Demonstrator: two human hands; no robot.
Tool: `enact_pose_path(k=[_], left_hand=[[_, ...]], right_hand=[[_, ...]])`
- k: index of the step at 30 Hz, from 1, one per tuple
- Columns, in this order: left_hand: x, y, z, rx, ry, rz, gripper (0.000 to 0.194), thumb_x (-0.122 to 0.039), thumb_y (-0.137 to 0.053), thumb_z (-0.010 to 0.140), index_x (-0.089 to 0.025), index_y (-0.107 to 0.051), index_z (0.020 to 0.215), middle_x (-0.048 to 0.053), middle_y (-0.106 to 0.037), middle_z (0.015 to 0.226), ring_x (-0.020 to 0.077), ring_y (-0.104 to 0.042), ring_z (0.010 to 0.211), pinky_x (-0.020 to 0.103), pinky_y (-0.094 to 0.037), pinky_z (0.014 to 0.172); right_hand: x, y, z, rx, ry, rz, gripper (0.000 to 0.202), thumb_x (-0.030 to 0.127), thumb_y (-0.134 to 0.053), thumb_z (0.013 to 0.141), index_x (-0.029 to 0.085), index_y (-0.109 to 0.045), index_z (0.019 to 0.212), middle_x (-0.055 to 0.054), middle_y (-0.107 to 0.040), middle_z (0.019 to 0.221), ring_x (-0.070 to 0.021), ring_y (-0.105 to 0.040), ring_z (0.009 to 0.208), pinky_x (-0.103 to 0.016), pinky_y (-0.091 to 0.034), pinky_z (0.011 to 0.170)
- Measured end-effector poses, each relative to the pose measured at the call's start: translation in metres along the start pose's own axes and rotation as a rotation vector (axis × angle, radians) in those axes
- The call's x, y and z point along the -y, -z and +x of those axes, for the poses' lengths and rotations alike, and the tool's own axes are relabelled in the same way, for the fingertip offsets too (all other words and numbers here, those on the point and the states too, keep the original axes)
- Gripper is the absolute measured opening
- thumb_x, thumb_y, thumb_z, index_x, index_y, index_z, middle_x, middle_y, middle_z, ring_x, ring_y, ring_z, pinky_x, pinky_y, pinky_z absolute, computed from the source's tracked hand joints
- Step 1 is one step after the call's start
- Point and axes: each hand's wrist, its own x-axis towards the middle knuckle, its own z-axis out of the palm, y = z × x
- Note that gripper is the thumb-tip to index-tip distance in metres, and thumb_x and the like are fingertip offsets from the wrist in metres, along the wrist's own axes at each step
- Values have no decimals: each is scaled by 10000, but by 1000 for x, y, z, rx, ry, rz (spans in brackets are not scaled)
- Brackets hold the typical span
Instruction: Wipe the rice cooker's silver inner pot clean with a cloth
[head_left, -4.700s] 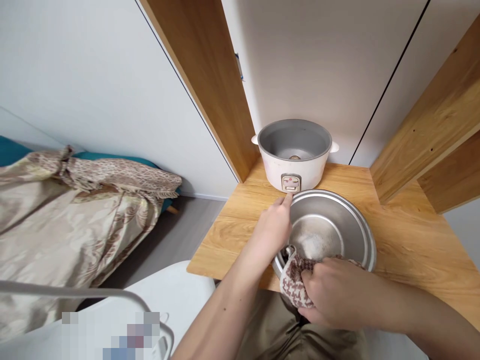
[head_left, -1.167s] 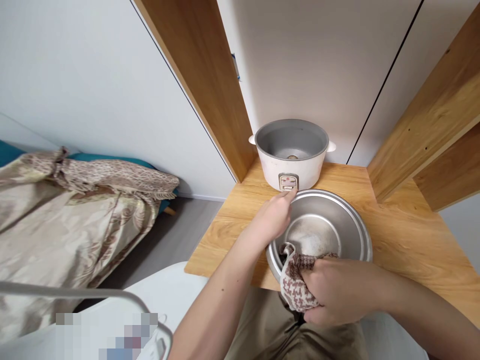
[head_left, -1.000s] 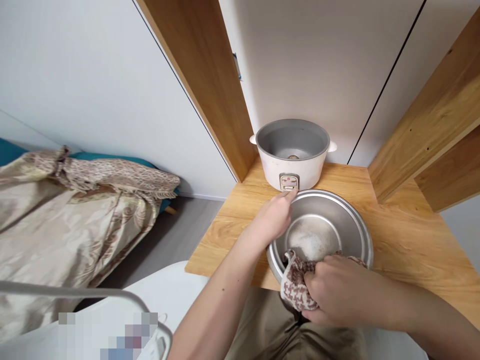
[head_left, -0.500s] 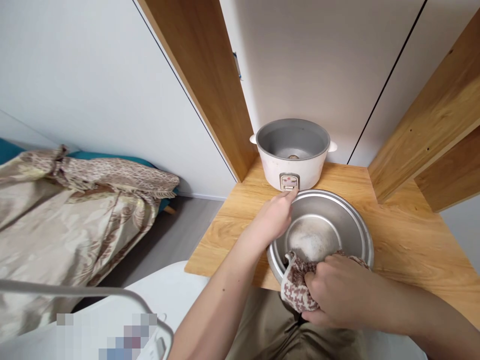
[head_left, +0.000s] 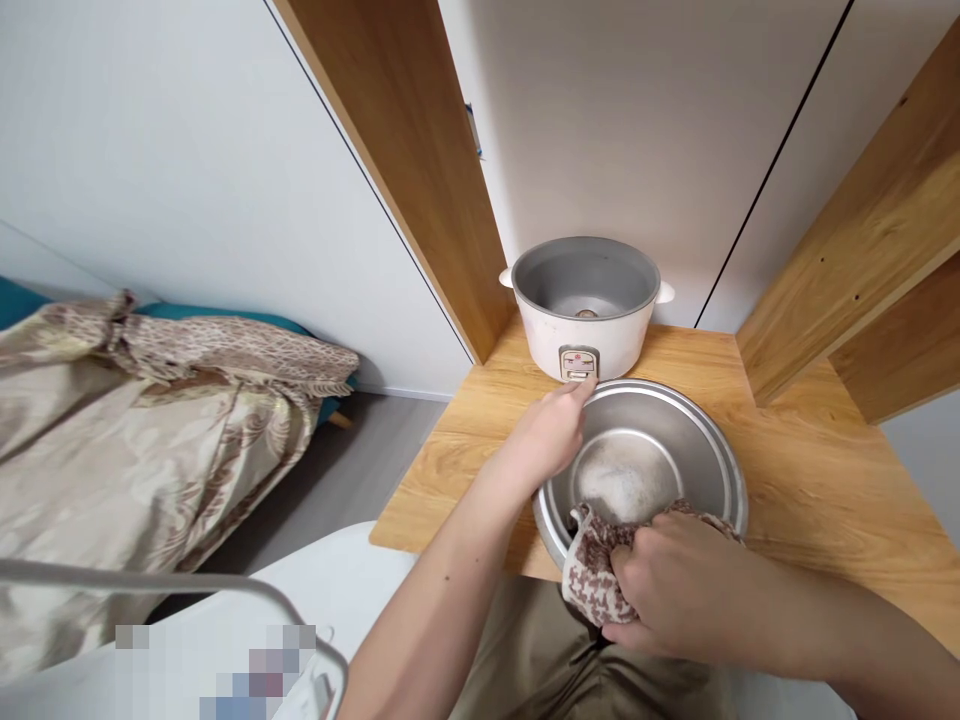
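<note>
A round metal pot (head_left: 697,430) stands on the wooden shelf close to me. My left hand (head_left: 551,430) is closed over its left rim, index finger stretched along the edge towards the rice cooker's switch; whether that fingertip touches the cooker I cannot tell. A brown and white patterned cloth (head_left: 596,575) is bunched in my right hand (head_left: 675,570), which presses it on the pot's near rim. Just behind the pot sits the white rice cooker body (head_left: 536,335), lidless, its grey inside and round centre plate showing.
The wooden shelf (head_left: 810,480) has upright posts, one left post (head_left: 405,150) and one right post (head_left: 862,220). A white wall rises behind the cooker. At left lies a bed with a patterned cover (head_left: 172,460). A grey cable (head_left: 150,580) crosses a white surface at lower left.
</note>
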Motion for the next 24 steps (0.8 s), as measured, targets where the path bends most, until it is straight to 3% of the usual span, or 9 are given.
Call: enact_pose_path(k=[5,11,18,24], left_hand=[[1,0,1,2,-17,0,620,-7,-471,950,-156,-514,1550,175,-648,1490,286,-658,1337,384,-520,1123],[-1,2,1,9,-14,11,630,0,-481,935,-155,-522,1545,178,-650,1485,297,-664,1325,394,-528,1117],[2,1,3,15,-39,19,656,27,-476,918,-128,-504,1555,184,-629,1512,303,-647,1353,402,-524,1133],[6,0,5,6,-46,18,638,8,-493,932,-151,-519,1550,171,-608,1543,301,-641,1365,406,-525,1142]], right_hand=[[-11,6,3,84,64,188,356,506,-747,886,155,-767,938,-108,-791,818,-269,-734,727,-321,-450,628],[-6,8,-1,19,24,4,437,569,-686,952,147,-764,869,-121,-761,740,-281,-712,651,-352,-429,595],[-15,13,2,113,49,195,380,517,-746,867,146,-772,943,-121,-792,814,-279,-739,710,-317,-436,582],[-10,9,1,68,23,33,467,589,-683,944,138,-776,870,-140,-772,769,-310,-734,698,-357,-461,616]])
